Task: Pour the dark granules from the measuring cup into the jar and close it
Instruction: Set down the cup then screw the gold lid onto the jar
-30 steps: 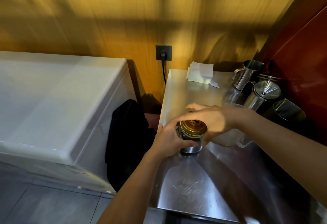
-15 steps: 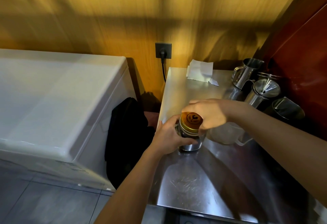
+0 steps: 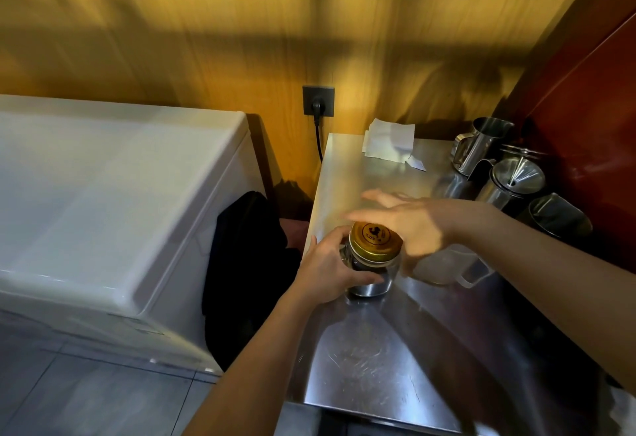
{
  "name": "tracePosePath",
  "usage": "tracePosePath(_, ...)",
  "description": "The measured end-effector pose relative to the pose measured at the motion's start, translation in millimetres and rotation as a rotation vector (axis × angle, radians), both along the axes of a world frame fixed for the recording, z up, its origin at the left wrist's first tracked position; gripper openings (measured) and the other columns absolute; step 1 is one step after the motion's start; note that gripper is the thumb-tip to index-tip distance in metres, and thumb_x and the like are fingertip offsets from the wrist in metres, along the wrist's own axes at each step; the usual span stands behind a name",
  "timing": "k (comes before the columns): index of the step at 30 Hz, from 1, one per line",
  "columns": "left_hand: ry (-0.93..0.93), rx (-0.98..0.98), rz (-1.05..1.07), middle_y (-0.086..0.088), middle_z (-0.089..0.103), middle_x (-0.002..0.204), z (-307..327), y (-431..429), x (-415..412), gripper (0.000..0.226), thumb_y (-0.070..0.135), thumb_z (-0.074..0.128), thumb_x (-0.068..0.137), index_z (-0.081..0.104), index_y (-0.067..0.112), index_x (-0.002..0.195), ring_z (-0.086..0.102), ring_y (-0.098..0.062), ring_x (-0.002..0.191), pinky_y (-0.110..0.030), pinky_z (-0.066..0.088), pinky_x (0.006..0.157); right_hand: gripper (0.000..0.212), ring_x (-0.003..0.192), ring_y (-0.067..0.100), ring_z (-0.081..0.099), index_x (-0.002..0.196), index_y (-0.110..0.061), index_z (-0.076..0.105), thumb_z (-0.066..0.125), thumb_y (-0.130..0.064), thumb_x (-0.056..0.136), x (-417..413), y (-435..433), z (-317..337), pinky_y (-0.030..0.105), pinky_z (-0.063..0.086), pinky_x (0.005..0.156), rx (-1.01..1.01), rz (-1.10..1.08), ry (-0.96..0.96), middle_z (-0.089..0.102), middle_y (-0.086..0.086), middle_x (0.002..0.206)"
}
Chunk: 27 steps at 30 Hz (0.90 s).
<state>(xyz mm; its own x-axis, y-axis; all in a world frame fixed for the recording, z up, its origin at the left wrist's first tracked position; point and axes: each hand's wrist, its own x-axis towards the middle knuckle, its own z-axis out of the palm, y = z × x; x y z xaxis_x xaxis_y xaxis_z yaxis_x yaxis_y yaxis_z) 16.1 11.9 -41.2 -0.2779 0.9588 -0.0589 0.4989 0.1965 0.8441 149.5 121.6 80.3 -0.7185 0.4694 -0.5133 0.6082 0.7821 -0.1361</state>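
Note:
A small glass jar (image 3: pixel 373 274) with dark contents stands upright on the steel counter (image 3: pixel 371 360). A gold lid (image 3: pixel 375 240) sits on top of it. My left hand (image 3: pixel 328 272) is wrapped around the jar's left side. My right hand (image 3: pixel 409 220) hovers just behind and right of the lid, fingers spread and blurred, not touching it. The clear plastic measuring cup (image 3: pixel 447 268) stands right of the jar, partly hidden by my right hand and looking empty.
Steel pitchers (image 3: pixel 481 144) and a steel funnel on a can (image 3: pixel 518 177) crowd the counter's back right. White paper (image 3: pixel 390 141) lies at the back. A white chest freezer (image 3: pixel 113 201) stands left, with a dark cloth (image 3: pixel 247 256) in the gap.
My right hand was gripping the lid from above; now it has let go, opened its fingers and lifted back. The jar and left hand stayed put.

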Motion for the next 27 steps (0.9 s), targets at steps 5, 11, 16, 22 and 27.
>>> tracePosePath(5, -0.024, 0.011, -0.015, 0.035, 0.048, 0.096, -1.0, 1.8, 0.5, 0.074, 0.047, 0.086, 0.052, 0.048, 0.036, 0.115, 0.050, -0.011, 0.106, -0.055, 0.029, 0.110, 0.096, 0.102, 0.027, 0.054, 0.132, -0.017, 0.033, 0.051, -0.080, 0.062, -11.9, -10.3, 5.2, 0.037, 0.050, 0.083, 0.174, 0.059, 0.118, 0.052, 0.011, 0.119)
tracePosePath(11, -0.026, 0.017, 0.006, 0.035, 0.046, 0.094, 0.9, 1.5, 2.5, 0.075, 0.048, 0.085, 0.052, 0.048, 0.034, 0.116, 0.044, -0.006, 0.103, -0.053, 0.027, 0.112, 0.049, 0.080, 0.018, 0.052, 0.107, -0.020, 0.050, 0.070, -0.044, 0.070, -16.5, -1.1, -11.4, 0.025, 0.042, 0.060, 0.025, 0.152, 0.196, 0.052, 0.003, 0.095)
tracePosePath(16, -0.028, 0.011, 0.013, 0.038, 0.041, 0.094, 1.2, 0.6, 3.0, 0.080, 0.050, 0.085, 0.052, 0.046, 0.035, 0.119, 0.038, -0.003, 0.105, -0.053, 0.024, 0.114, 0.059, 0.100, 0.015, 0.046, 0.118, -0.033, 0.047, 0.062, -0.012, 0.065, -12.3, 16.5, -21.8, 0.033, 0.047, 0.083, -0.034, 0.421, 0.263, 0.047, -0.003, 0.109)
tracePosePath(22, -0.032, 0.016, -0.002, 0.031, 0.051, 0.096, 1.4, 1.2, 6.5, 0.078, 0.055, 0.082, 0.049, 0.047, 0.034, 0.115, 0.044, -0.008, 0.112, -0.055, 0.027, 0.112, 0.038, 0.079, 0.015, 0.055, 0.098, -0.023, 0.054, 0.063, -0.045, 0.068, -11.1, 21.1, -29.2, 0.029, 0.050, 0.063, 0.072, 0.374, 0.253, 0.052, -0.005, 0.090)
tracePosePath(27, -0.093, 0.067, -0.016, 0.006, 0.063, 0.115, 2.2, 0.6, 9.7, 0.083, 0.054, 0.080, 0.049, 0.048, 0.026, 0.120, 0.054, -0.021, 0.117, -0.058, 0.032, 0.108, 0.076, 0.042, 0.010, 0.040, 0.048, -0.017, 0.037, 0.016, -0.089, 0.061, -15.2, -7.7, -32.0, 0.026, 0.035, 0.047, 0.495, 0.200, 0.370, 0.041, -0.005, 0.046)
